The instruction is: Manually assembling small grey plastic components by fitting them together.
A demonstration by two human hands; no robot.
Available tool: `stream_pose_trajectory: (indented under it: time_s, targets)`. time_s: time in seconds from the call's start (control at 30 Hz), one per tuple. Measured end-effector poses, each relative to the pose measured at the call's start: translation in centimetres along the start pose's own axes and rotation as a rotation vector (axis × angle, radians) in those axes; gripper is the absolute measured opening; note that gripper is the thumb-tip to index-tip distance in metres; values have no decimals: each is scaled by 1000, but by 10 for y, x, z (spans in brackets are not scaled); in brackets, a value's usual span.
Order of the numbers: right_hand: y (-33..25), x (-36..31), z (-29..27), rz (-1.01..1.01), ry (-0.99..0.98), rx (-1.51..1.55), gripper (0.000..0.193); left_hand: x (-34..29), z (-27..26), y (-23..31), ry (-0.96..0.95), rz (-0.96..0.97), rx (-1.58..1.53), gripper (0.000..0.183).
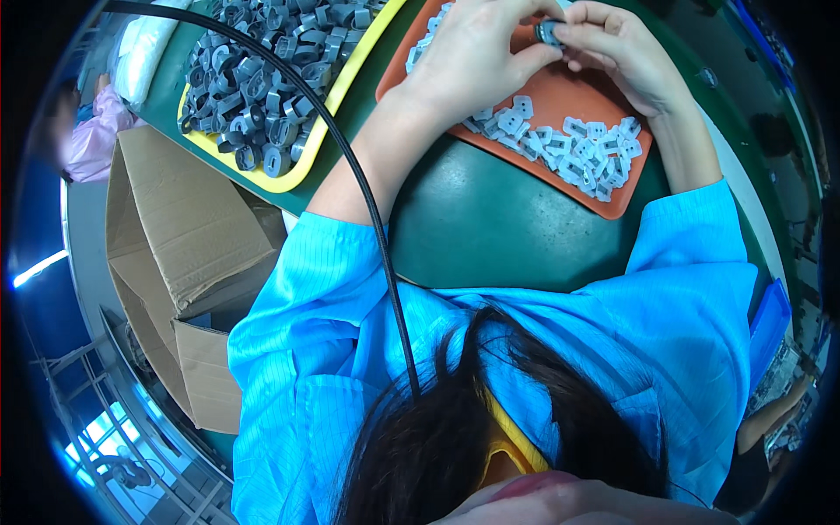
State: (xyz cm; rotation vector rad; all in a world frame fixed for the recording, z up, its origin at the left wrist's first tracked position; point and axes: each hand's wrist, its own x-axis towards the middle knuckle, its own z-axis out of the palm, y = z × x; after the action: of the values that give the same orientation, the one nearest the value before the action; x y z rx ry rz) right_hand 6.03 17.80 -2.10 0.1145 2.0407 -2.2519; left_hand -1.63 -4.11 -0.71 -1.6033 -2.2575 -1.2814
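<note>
A small dark grey plastic part is held up between my two hands, over the far side of an orange-brown tray. My right hand pinches it between thumb and fingers. From the other side, my left hand closes on it with thumb and forefinger, which partly hide it. Below my hands, many small translucent white plastic pieces lie heaped along the tray's near edge. Further white pieces show beside my left wrist.
On the left stands a yellow-rimmed tray heaped with grey ring-shaped plastic parts. An open cardboard box is beside the green table. A black cable crosses over my left forearm. Another person's arm shows at the right.
</note>
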Motion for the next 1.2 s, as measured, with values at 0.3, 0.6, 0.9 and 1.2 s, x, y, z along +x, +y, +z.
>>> stream_pose_trajectory:
  time_s: [0.3,0.6,0.9,1.2]
  targets:
    - [-3,-1,13,-83,-113,-460,14,2,-12,-6,-257,17,-117,35]
    - [-5,-1,-68,-240,535,-414,11,25,-65,-24,-27,-145,512,13]
    - [42,27,-135,-288,715,-823,21,17,-104,-98,-274,-148,758,19]
    - [-27,3,-1,-311,293,-671,18,22,-116,-55,74,-299,438,18]
